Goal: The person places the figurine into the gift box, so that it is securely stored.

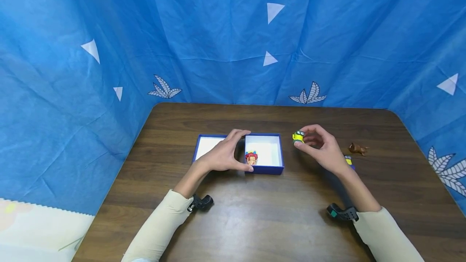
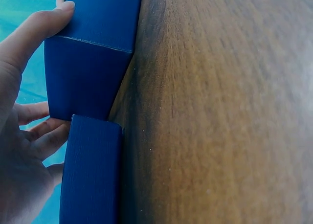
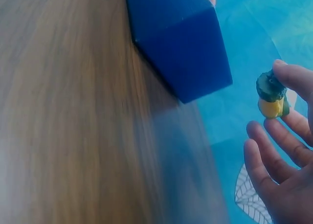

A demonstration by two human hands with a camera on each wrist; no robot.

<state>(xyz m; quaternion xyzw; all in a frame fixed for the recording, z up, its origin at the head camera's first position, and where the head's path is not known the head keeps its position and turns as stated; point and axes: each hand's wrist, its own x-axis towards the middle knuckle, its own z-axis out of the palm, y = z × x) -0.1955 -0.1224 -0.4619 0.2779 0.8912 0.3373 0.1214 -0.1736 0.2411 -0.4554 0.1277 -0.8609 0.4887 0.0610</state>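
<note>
Head view: high, near side, facing forward and down; widest, counter point(image 1: 233, 221) to curtain point(image 1: 204, 31). Left wrist: low, close on blue box point(image 2: 90, 77), turned sideways, counter at right. Right wrist: low, turned oppositely, counter at left. All three share the box; head and right wrist, the yellow-green figure point(image 3: 270, 105).

Here's the table point(image 1: 255, 229), brown, wood-grained, rounded at its far corners, with a pale sheen spreading on the near side of the blue box point(image 1: 267, 170). That box sits flat, open side up, white inside. Just to its left, a shallower blue lid point(image 1: 206, 147), white inside too, partly covered from above. Over to the box's right, well apart, a yellow-and-blue figurine point(image 1: 349, 161), half hidden, and beyond it, farther from the box, a brown figurine point(image 1: 358, 148), lying down!
</note>
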